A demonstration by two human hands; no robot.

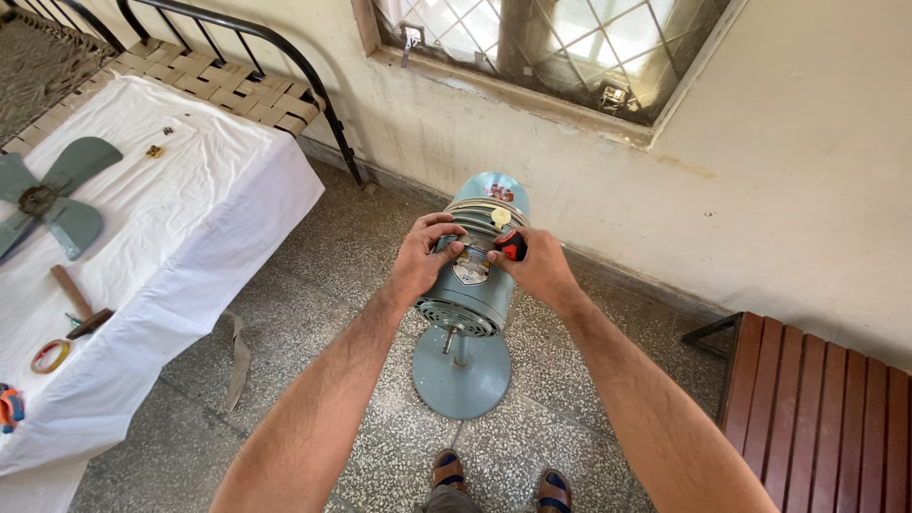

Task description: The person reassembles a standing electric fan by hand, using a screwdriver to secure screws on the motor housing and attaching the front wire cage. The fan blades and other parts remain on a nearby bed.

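Where the view starts at the bottom edge, two sandalled feet stand on speckled terrazzo floor, with both forearms reaching forward from there. Round blue-grey fan base sits on the floor just beyond the feet; a short stand rises from it to the fan motor, a blue-grey cylinder tilted with its bare shaft pointing down toward the camera. Left hand grips the motor housing from the left side, fingers curled around the body, thumb lying across the top near a label. Right hand rests against the right side, fingers pressed together and closed around a red-and-black tool handle set against the housing. Dark wooden slatted bench at right. At left, a table under a white cloth carries a tape roll, a hammer and, further back, the loose fan blade. Beyond that, a woven cot with black metal frame. Farthest: cream wall and a latticed window.
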